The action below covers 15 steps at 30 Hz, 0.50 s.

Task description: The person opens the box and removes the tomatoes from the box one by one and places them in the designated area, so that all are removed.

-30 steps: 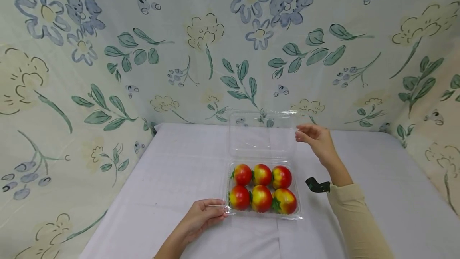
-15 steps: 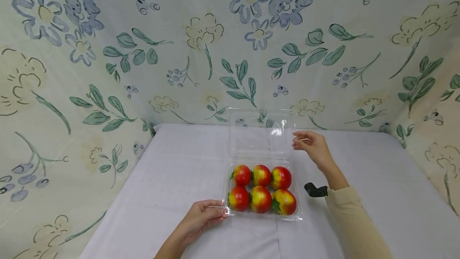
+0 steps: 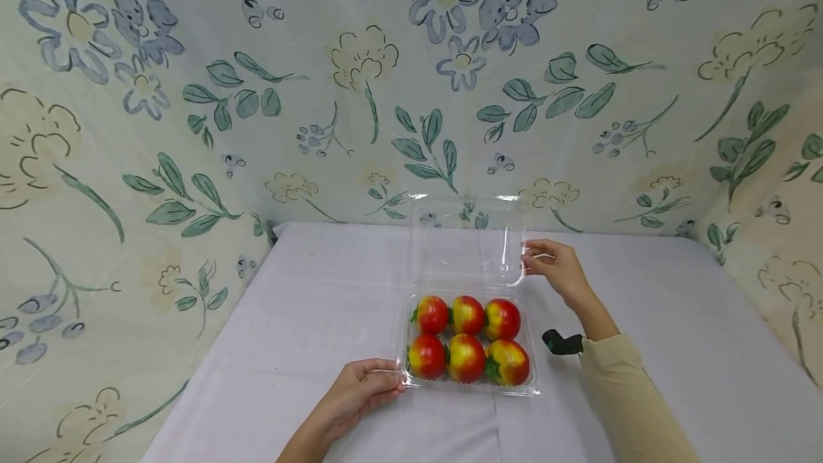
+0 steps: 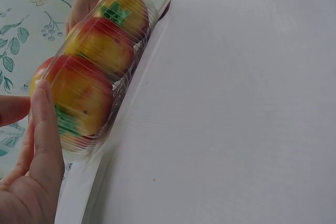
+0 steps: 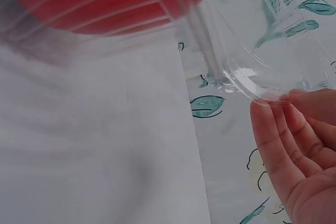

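Observation:
A clear plastic clamshell box (image 3: 534, 377) stands on the table with its lid (image 3: 466, 252) raised at the back. Inside sit two rows of round red-and-yellow fruits (image 3: 466, 358) with green leafy tops. At the box's near left corner, my left hand (image 3: 360, 391) pinches the rim between thumb and fingers; the left wrist view shows the fingers (image 4: 46, 135) along the ribbed side. My right hand (image 3: 562, 270) holds the right edge of the lid. Thumb and fingertips pinch that thin edge in the right wrist view, where the hand (image 5: 299, 145) is close up.
A white cloth covers the table (image 3: 308, 306). Behind it and at both sides hangs a floral curtain (image 3: 360, 127). A black strap-like piece (image 3: 561, 343) sticks out from the right sleeve (image 3: 630, 384), just right of the box.
My right hand has moved slightly down and toward the left, from beside the lid onto its edge. The lid has tilted a little. My left hand stays at the box corner.

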{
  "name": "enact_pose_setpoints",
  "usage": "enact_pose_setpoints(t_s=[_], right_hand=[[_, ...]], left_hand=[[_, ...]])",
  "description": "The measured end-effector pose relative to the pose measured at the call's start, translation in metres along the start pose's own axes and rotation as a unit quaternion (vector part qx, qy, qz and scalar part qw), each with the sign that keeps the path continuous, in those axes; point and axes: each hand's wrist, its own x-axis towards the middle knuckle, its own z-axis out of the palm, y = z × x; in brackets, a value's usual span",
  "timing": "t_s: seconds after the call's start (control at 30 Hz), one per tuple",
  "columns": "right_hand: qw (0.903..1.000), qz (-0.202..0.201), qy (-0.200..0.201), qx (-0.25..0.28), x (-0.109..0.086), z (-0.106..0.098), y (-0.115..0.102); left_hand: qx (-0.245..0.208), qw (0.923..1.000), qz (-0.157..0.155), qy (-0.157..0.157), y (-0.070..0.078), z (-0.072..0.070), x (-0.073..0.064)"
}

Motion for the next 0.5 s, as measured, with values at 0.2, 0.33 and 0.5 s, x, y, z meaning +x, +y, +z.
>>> enact_pose_setpoints(t_s=[0.2,0.33,0.5], right_hand=[[0.9996,0.022,-0.004,-0.018,0.0015,0.0009,0.0014],[0.9989,0.042,-0.006,-0.020,0.0024,0.0017,0.0031],[0.9978,0.064,-0.009,-0.017,0.0031,0.0031,0.0066]], left_hand=[[0.000,1.0000,-0.002,0.006,0.0004,0.0008,-0.0002],[0.001,0.9999,-0.004,0.010,0.0011,0.0013,-0.0003],[0.002,0.9999,-0.005,0.011,0.0016,0.0015,-0.0011]])
